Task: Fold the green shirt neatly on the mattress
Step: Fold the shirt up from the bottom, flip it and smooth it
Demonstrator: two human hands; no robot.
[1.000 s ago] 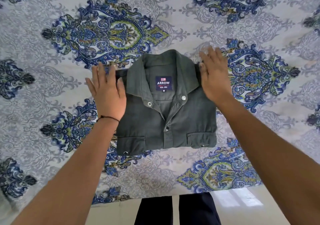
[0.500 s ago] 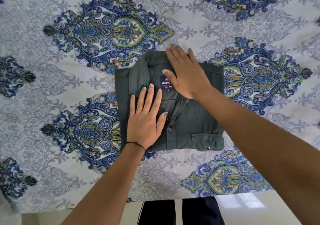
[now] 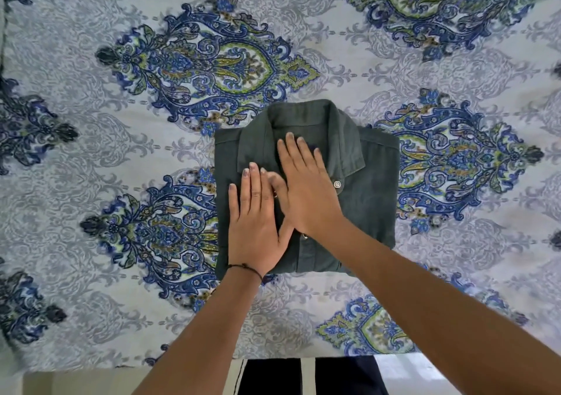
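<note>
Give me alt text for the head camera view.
Two flat hands, left and right, press on a folded green shirt, collar up, lying on a mattress sheet with a blue paisley print. The hands overlap slightly near the placket.

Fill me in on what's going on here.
A person is finishing folding a green shirt on a mattress covered with a blue paisley-patterned sheet. The shirt already lies in a compact rectangle, collar up. Both hands press flat on its front: the left hand on the near left part, the right hand just below the collar, partly overlapping the left.
</note>
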